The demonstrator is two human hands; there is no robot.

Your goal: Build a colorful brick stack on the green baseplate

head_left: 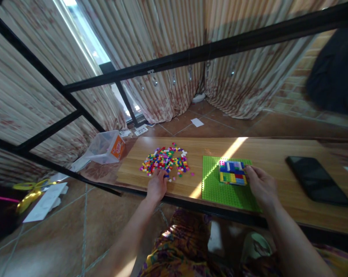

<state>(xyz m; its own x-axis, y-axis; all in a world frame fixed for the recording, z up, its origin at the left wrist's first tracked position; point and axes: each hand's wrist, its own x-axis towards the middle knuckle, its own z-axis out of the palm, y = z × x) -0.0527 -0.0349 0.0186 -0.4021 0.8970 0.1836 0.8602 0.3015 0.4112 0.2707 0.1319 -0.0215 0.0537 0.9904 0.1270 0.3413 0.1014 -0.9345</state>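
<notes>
My left hand point(157, 185) reaches the near edge of a pile of small multicoloured toy bricks point(163, 157). Its fingers are pinched together at a small blue toy brick point(166, 176). On the right, a green studded baseplate point(214, 188) lies flat on the wooden table. Rows of bricks form a rectangular block point(232, 173) on it, mostly blue and white at the far side, with green, yellow and red nearer. My right hand point(262, 184) is at the block's right edge with fingers curled closed. Whatever its fingertips hold is hidden.
A black phone point(318, 181) lies on the wooden table point(195, 148) to the right. A clear plastic box point(104, 148) with an orange label stands beyond the table's left end. Black metal bars point(174, 59) cross before the curtains. A few loose bricks lie nearer the baseplate.
</notes>
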